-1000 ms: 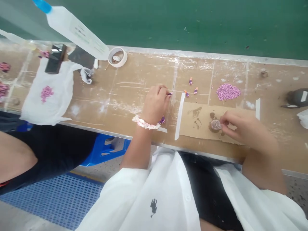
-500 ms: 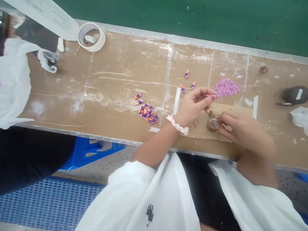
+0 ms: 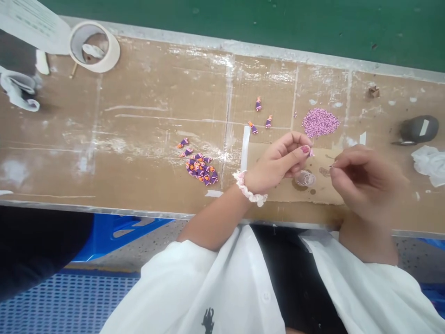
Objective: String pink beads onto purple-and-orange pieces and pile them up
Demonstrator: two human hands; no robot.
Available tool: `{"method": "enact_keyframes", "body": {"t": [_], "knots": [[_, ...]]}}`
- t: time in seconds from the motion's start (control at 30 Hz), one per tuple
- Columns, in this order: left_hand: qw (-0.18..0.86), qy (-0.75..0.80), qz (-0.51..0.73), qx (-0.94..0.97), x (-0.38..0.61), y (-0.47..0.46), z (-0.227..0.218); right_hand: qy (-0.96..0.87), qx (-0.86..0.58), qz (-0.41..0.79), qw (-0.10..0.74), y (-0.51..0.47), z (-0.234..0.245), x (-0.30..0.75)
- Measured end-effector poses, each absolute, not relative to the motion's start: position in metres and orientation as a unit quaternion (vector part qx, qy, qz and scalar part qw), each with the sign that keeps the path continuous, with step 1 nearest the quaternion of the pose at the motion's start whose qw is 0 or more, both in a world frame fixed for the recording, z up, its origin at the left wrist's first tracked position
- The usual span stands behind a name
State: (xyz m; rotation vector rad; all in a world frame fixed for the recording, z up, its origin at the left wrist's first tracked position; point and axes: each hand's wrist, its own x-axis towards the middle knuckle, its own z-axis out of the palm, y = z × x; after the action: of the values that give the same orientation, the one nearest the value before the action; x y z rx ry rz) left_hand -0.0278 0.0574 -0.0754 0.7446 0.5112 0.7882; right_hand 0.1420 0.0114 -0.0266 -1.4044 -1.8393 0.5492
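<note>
So, from the head camera, the left hand (image 3: 278,163) has thumb and forefinger pinching a tiny pink-and-purple piece (image 3: 311,152), which pokes out right at the fingertips. There's a frilly pale pink fabric scrunchie (image 3: 247,193) around that wrist. The right hand (image 3: 365,182) is pretty blurry: thumb and forefinger are bent toward each other, with a bit of something thin and dark at the tips, but I can't tell if they're actually gripping it.

Between the two sets of fingers, a bit nearer the body, a small clear round cup (image 3: 306,178) sits on a flat tan cardboard sheet (image 3: 323,196) with dark wet-looking spots. Just beyond the left fingertips is a heap of tiny pinkish-purple beads (image 3: 320,123). Three loose purple-and-orange figure pieces (image 3: 258,105) lie beyond the left knuckles, off to their left. Way over to the left of those fingers, a pile of similar purple-and-orange pieces (image 3: 201,170) sits on the brown-covered table (image 3: 153,148), two strays beside it. Much farther left and farther back is a fat cream tape roll (image 3: 112,54). Off to the right of the right hand's fingers you've got a dark grey rounded object (image 3: 420,129) and a crumpled white wad (image 3: 429,165).
</note>
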Motion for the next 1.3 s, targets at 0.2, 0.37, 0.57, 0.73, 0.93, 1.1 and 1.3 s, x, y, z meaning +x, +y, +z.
{"method": "enact_keyframes", "body": {"t": [0.2,0.37,0.57,0.73,0.93,1.1,1.3], "knots": [[0.87,0.164,0.333,0.323,-0.025,0.05,-0.074,-0.685,-0.552,0.214,0.425,0.005,-0.037,0.137],[0.873,0.147,0.337,0.32,-0.022,0.048,-0.077,-0.687,-0.545,0.221,0.426,0.006,-0.034,0.134],[0.874,0.15,0.332,0.322,-0.022,0.047,-0.077,-0.695,-0.548,0.219,0.41,0.006,-0.032,0.132],[0.859,0.146,0.342,0.351,-0.023,0.047,-0.078,-0.707,-0.545,0.213,0.397,0.007,-0.031,0.132],[0.804,0.14,0.373,0.442,-0.023,0.049,-0.083,-0.724,-0.559,0.179,0.363,0.006,-0.029,0.132],[0.817,0.13,0.372,0.42,-0.021,0.048,-0.086,-0.736,-0.564,0.157,0.339,0.006,-0.031,0.131],[0.823,0.134,0.362,0.416,-0.021,0.048,-0.085,-0.749,-0.55,0.142,0.341,0.005,-0.031,0.127]]}}
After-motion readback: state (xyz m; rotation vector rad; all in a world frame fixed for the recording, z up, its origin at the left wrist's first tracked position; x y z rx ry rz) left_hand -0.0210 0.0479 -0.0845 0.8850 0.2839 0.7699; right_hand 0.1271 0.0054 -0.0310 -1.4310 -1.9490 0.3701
